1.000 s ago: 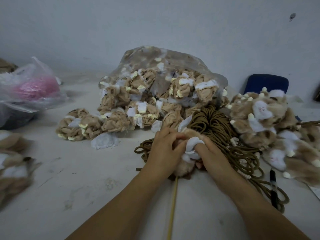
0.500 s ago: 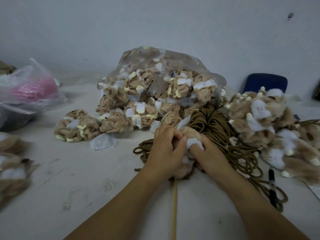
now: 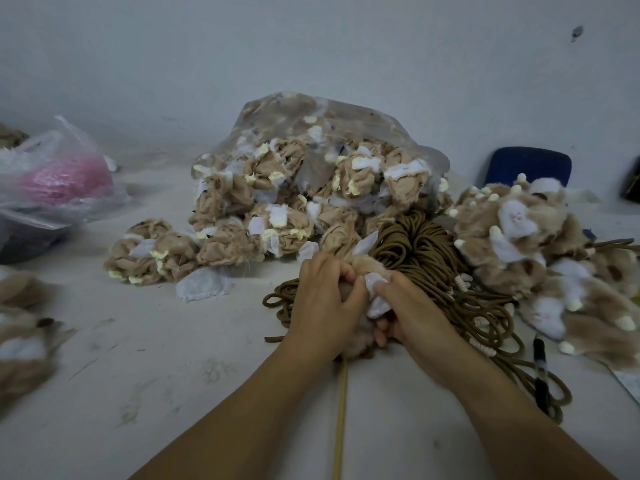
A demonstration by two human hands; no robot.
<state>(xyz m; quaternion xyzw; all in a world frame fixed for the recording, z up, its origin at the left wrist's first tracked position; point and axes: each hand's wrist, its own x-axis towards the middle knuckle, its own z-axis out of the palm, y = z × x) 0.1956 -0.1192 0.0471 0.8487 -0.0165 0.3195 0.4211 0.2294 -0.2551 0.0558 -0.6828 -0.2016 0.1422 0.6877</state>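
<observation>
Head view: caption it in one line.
Left hand and right hand grip a tan-and-white plush piece beside brown cord and a clear bag of similar pieces.

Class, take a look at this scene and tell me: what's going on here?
A person is working a tan-and-white furry plush piece over a pale table. The left hand and right hand each grip it with curled fingers. Behind lie a coil of brown cord, a clear plastic bag of tan fabric bundles and, on the right, a heap of furry plush toys.
</observation>
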